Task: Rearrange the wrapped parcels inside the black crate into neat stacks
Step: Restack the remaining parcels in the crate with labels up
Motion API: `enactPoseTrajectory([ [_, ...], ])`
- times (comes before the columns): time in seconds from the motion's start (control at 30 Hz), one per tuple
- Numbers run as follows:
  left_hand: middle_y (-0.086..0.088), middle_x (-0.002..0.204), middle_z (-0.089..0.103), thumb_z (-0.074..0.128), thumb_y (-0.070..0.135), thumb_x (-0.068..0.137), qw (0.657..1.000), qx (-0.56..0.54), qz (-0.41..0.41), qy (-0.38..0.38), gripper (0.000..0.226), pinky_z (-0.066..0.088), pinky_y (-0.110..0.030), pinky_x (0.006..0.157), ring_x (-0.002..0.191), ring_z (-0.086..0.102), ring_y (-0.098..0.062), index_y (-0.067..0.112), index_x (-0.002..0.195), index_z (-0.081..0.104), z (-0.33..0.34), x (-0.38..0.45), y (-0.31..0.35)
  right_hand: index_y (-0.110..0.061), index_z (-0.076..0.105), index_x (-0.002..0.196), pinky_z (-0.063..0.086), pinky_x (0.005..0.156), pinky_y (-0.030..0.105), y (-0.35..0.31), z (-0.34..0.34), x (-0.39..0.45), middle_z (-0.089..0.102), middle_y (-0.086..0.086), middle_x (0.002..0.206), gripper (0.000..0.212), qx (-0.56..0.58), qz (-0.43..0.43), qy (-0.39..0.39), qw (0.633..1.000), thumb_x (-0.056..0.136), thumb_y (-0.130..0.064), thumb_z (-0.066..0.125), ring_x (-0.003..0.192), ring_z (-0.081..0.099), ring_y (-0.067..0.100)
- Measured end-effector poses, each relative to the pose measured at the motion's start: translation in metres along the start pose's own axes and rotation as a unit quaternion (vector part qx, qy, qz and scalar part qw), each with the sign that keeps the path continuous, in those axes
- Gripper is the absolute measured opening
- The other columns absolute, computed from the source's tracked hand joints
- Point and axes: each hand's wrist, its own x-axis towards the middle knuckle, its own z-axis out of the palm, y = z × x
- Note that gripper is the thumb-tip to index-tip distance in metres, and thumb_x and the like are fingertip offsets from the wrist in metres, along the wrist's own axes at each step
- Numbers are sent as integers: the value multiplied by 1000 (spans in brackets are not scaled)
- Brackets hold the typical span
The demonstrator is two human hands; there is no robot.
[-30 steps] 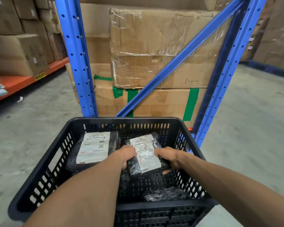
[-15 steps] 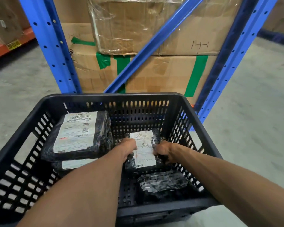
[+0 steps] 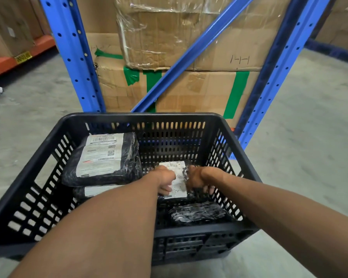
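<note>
A black slotted plastic crate (image 3: 48, 161) holds black-wrapped parcels: two white-labelled ones stacked at left (image 3: 105, 157), a smaller labelled parcel (image 3: 178, 183) at right, and an unlabelled one (image 3: 197, 214) nearest.

- Black crate (image 3: 48, 149) on concrete floor (image 3: 301, 157), before blue rack (image 3: 72, 57).
- Left hand (image 3: 165, 180) and right hand (image 3: 199, 179) grip small labelled parcel (image 3: 178, 181).
- Larger parcel (image 3: 102, 157) stacked at left.

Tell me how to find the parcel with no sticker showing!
Look in the black crate, at the corner nearest the person on the right side. The label-less parcel lies there, just in front of both hands. The other parcels show white labels; this one is only shiny black wrap.
</note>
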Motion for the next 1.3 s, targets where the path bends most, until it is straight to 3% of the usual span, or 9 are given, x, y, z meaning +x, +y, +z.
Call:
enactPoseTrajectory([
  [0.13,-13,133,56,46,32,100,980,92,-119,-129,57,53,-45,99,118,60,-31,11,151,32,0,-25,-12,1,51,137,50,97,31,8,5,-33,43,17,152,37,-129,6,-92,987,102,-12,47,124,54,37],
  [0.23,-25,155,37,46,40,100,962,127,-151,-187,66,37,-45,116,141,42,-38,12,155,26,5,-34,-12,3,59,108,60,66,25,13,20,-47,57,24,107,23,-124,1,-149,981,102,-11,42,74,54,32],
  [0.3,-28,159,25,50,40,99,962,94,-152,-208,74,30,-47,120,146,33,-40,11,158,16,11,-40,-9,5,57,120,57,78,38,15,23,-53,53,16,88,31,-124,-14,-133,983,100,-13,41,70,51,26],
  [0.43,-23,163,18,56,30,97,959,20,-160,-231,82,25,-47,122,149,29,-34,6,159,7,13,-44,-10,-16,41,147,50,98,51,23,17,-65,45,19,143,57,-47,-10,-171,984,93,-28,53,118,55,39],
  [0.53,-10,141,54,56,23,97,950,-66,-171,-251,60,53,-44,100,122,58,-28,12,152,33,10,-47,-16,-21,38,148,50,100,45,31,17,-70,40,15,151,59,-47,-58,-184,980,92,-22,56,130,50,39],
  [0.63,-7,96,59,58,21,95,951,-105,-163,-242,13,55,-27,62,81,56,-19,15,106,53,7,-45,-15,-18,46,135,51,96,39,39,21,-69,48,15,147,49,-5,-87,-141,986,89,-14,62,124,56,33],
  [0.8,-6,80,58,58,36,91,949,-156,-160,-225,29,47,-17,41,69,53,-16,12,75,55,3,-55,1,-19,41,144,39,104,21,44,26,-75,55,-6,137,65,64,-165,-55,983,87,-23,71,122,53,10],
  [1.03,-13,101,59,47,58,89,952,-276,-70,-111,54,57,-40,69,87,60,-24,22,130,44,-23,-74,9,-28,49,117,55,90,33,47,2,-80,67,2,107,31,246,-157,35,956,87,-30,56,91,64,16],
  [1.3,-11,157,36,41,57,94,971,-233,-31,-45,64,31,-59,112,139,38,-36,23,149,35,-34,-78,4,-14,61,117,48,90,40,43,-33,-79,71,10,111,57,455,-147,94,873,73,-48,47,99,65,29],
])
